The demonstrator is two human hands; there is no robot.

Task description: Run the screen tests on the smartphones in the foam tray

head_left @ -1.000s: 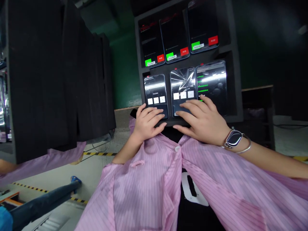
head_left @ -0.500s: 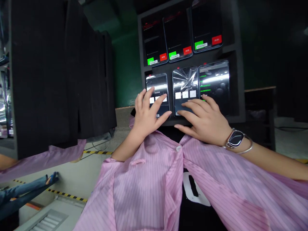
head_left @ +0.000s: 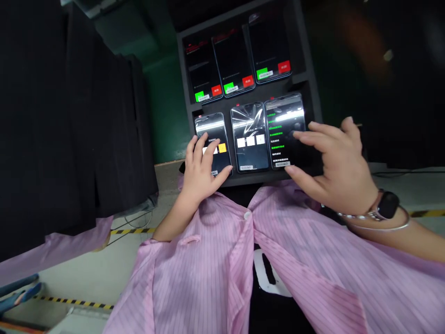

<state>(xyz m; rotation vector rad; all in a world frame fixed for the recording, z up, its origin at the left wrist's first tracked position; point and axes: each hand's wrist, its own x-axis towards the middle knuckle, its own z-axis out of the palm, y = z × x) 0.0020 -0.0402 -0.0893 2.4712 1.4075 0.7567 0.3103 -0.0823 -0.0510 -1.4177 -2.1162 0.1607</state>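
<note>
Several smartphones lie screen up in two rows in a black foam tray (head_left: 314, 104). My left hand (head_left: 200, 174) is spread over the near left phone (head_left: 208, 124), its fingertips by white buttons and one yellow button. The near middle phone (head_left: 252, 157) wears a wrinkled clear film and shows white squares; no hand is on it. At the near right phone (head_left: 278, 123), which lists green and white text lines, my right hand (head_left: 337, 167) reaches over the right side. Its fingers are apart, with the index finger at the screen and the thumb near the bottom label.
In the far row, phones (head_left: 239, 60) show green and red buttons. Tall black foam stacks (head_left: 104, 130) stand on the left above a green surface (head_left: 165, 106). Another person's pink sleeve (head_left: 76, 236) and legs (head_left: 21, 294) show at lower left.
My right hand has moved right, off the middle phone to the right phone's side. One button on the left phone has turned yellow. The whole view has shifted slightly.
</note>
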